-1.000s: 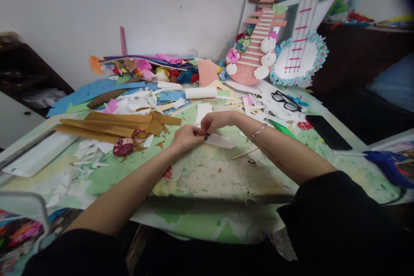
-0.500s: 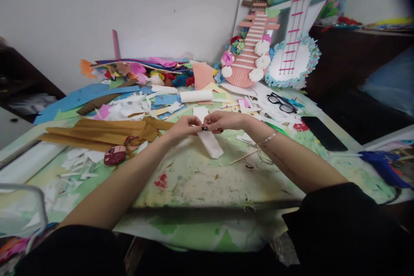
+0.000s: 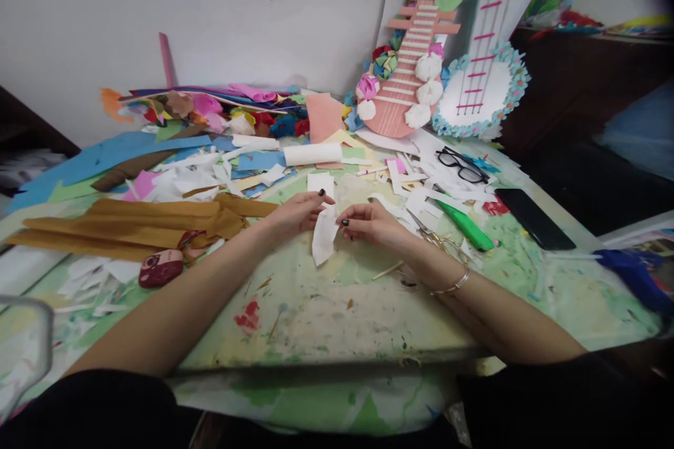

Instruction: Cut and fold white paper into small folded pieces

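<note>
A short strip of white crepe paper (image 3: 324,241) hangs between my hands over the near middle of the table, its lower end angled. My left hand (image 3: 299,216) grips the strip's top end between thumb and fingers; the thumb is mostly hidden. At the strip's right edge, my right hand (image 3: 367,223) pinches the paper with thumb and forefinger. Just behind my left fingers lies another white paper piece (image 3: 319,184), flat on the table. Gold-handled scissors (image 3: 438,238) rest beside my right wrist, near a thin wooden stick (image 3: 387,271).
Mustard crepe paper (image 3: 131,224) and a dark red pouch-like item (image 3: 161,268) lie left. A white paper roll (image 3: 312,153) and scraps spread behind. To the right are a green glue tube (image 3: 463,223), glasses (image 3: 462,165), a phone (image 3: 534,219) and a blue glue gun (image 3: 635,277). Paper instruments (image 3: 397,109) lean at the back.
My hands have moved apart from their close pinch, and the strip now hangs turned and curved between them. My right hand came lower, uncovering the scissors and green tube. The view shifted slightly.
</note>
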Tool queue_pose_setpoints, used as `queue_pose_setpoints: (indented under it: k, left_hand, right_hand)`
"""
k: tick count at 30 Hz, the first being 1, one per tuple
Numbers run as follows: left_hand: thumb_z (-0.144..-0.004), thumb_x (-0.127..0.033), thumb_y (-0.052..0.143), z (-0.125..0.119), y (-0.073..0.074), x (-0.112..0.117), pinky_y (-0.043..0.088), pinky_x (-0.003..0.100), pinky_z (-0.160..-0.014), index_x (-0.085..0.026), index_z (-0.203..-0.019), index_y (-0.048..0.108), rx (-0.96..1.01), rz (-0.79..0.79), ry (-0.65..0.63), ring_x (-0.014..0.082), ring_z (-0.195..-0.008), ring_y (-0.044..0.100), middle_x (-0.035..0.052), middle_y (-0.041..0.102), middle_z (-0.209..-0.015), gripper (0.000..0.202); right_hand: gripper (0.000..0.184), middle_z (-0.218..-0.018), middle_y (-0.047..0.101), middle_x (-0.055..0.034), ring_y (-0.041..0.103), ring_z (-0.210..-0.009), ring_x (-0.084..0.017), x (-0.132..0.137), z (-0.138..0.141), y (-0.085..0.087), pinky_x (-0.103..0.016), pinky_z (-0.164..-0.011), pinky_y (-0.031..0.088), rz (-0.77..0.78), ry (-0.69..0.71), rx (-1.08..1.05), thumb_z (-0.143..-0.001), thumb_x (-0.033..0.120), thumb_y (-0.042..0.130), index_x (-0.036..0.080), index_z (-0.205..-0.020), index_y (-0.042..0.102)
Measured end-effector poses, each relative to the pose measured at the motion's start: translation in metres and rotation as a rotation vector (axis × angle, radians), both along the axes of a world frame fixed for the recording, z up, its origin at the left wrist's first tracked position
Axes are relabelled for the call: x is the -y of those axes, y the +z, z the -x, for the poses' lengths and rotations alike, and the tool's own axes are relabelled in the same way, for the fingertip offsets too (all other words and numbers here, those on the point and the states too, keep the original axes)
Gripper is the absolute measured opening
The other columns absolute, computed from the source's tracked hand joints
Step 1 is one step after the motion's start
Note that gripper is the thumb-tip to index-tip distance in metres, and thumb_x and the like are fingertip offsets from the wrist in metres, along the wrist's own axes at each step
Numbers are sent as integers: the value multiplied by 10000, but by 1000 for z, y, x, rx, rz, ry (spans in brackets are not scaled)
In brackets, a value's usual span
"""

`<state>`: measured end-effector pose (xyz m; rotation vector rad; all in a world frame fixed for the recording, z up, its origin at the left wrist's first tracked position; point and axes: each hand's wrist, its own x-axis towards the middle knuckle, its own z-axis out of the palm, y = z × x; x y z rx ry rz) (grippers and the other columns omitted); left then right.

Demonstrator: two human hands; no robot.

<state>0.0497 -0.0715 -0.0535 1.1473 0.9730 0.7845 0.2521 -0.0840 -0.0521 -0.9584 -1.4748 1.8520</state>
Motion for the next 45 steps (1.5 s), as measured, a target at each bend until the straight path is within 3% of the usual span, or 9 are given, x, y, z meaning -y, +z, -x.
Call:
queue_pose_setpoints:
  k: [5,12,19,24,27,30,33,37,45]
  left_hand:
    - [-621,-228,775,6,-1,14,431,210,-538,-178,-1046,544,33,37,-44,108,-579,594,-1,659,-762,486]
    - [-646,-222,752,2,2,28,393,196,-487,-183,-1048,550,123,151,-138,102,-551,569,10,666,-765,452]
    - [-709,-325,723,9,1,24,451,227,-587,-184,-1119,551,14,75,-125,155,-751,630,88,673,-1004,467]
    - [-704,-450,726,27,-2,19,480,388,-888,-219,-1237,477,-126,-382,-80,270,-1137,555,153,497,-1330,631]
    - [-606,-421,813,36,-5,34,406,465,-997,-224,-1233,463,-497,-736,-121,323,-1295,380,172,389,-1391,745]
    - [-727,-307,732,39,-8,56,412,482,-949,-179,-1065,490,-791,-1016,2,273,-1098,478,143,510,-1147,434]
    - [-809,-188,628,40,-11,67,453,388,-792,-174,-816,499,-909,-1221,93,207,-856,493,75,550,-876,130]
    - [-797,-160,645,40,-13,67,438,328,-696,-173,-642,497,-897,-1307,27,181,-765,471,43,560,-746,214]
    - [-806,-155,635,31,-12,67,467,342,-725,-177,-721,597,-914,-1305,19,181,-791,490,50,613,-774,96]
  right_hand:
    - [231,-875,706,-30,641,-772,-146,13,-3,-4,-307,-738,501,-264,-48,18,-727,157,645,211,-884,484]
    - [172,-865,653,-35,592,-818,-151,19,-3,-9,-316,-767,488,-932,-129,244,-813,110,580,214,-942,625]
    - [149,-768,578,-42,521,-736,-163,13,-7,-6,-318,-672,452,-1291,-140,380,-880,151,523,223,-842,648]
    - [158,-786,590,-66,544,-749,-177,8,-15,-10,-321,-663,459,-1292,-194,473,-858,110,507,199,-835,636]
    - [156,-800,603,-82,554,-763,-188,11,-21,-16,-331,-675,466,-1240,-129,571,-856,120,500,181,-822,640]
    - [154,-824,624,-97,564,-789,-196,15,-25,-20,-342,-702,475,-1203,-78,631,-869,138,496,165,-857,647]
    - [147,-833,636,-98,574,-797,-196,17,-27,-21,-341,-710,484,-1182,-81,618,-873,148,505,163,-867,651]
    - [135,-834,641,-102,586,-794,-197,17,-27,-20,-343,-706,495,-1133,-90,596,-855,130,521,155,-856,654]
    - [123,-840,640,-97,585,-797,-195,17,-26,-17,-349,-714,494,-1084,-79,604,-864,160,524,171,-863,646]
